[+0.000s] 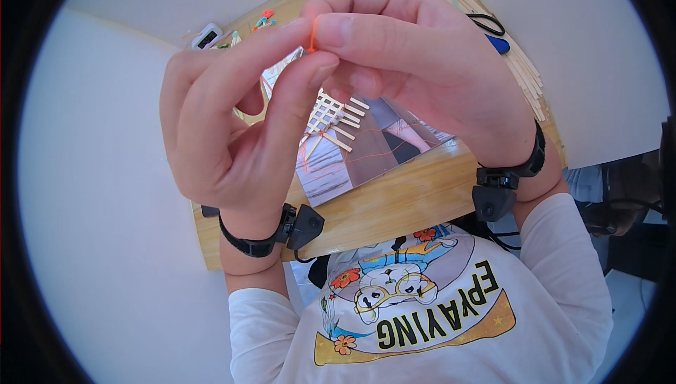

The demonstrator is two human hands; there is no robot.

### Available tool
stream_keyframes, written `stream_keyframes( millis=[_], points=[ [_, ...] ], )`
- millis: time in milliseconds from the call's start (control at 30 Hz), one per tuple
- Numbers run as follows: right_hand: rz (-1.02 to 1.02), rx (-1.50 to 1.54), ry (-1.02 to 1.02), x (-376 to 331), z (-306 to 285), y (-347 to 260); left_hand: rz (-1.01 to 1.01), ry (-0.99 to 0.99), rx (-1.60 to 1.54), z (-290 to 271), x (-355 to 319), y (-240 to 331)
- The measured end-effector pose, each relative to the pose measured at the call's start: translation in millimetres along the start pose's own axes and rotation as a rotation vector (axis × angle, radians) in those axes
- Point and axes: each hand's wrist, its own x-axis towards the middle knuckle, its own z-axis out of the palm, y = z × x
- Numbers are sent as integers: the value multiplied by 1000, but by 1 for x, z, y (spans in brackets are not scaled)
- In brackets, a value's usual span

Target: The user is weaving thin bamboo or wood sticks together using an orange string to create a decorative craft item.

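Observation:
Raised over the table, my two hands meet at a short bit of orange thread [313, 35] with a small knot-like lump at its lower end. My right hand [429, 57] pinches the thread between thumb and forefinger. My left hand [232, 116] has its thumb and forefinger at the thread from the other side, the tips slightly apart around it. Below them lies a lattice of thin wooden sticks [327, 113], partly hidden by my fingers. It rests on a printed picture sheet [320, 183], where a loose orange strand [373, 154] also runs.
Many long wooden sticks [524, 71] lie along the right side of the wooden table [394, 208]. Near them are a black loop handle [487, 23] and a blue object [498, 44]. A small white device [208, 35] and colourful bits [265, 18] sit toward the far left.

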Motion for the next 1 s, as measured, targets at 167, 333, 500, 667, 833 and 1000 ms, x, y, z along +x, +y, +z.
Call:
stream_keyframes(
  millis=[167,333,500,667,833,1000],
  points=[
    [-24,6,-50,-9,-1,-15,5,30,21,2,0,0],
    [-67,200,-110,-11,-7,-8,-15,51,9,3,-3,-3],
    [10,84,8,1,-6,4,-21,10,-54,4,-4,-10],
    [-10,77,-24,2,-7,7,20,-79,-98,2,-1,-11],
    [-16,62,-2,7,-12,1,61,-99,-75,0,3,-9],
    [-5,-238,-93,4,-14,-2,39,-97,-80,1,0,-9]
  ],
)
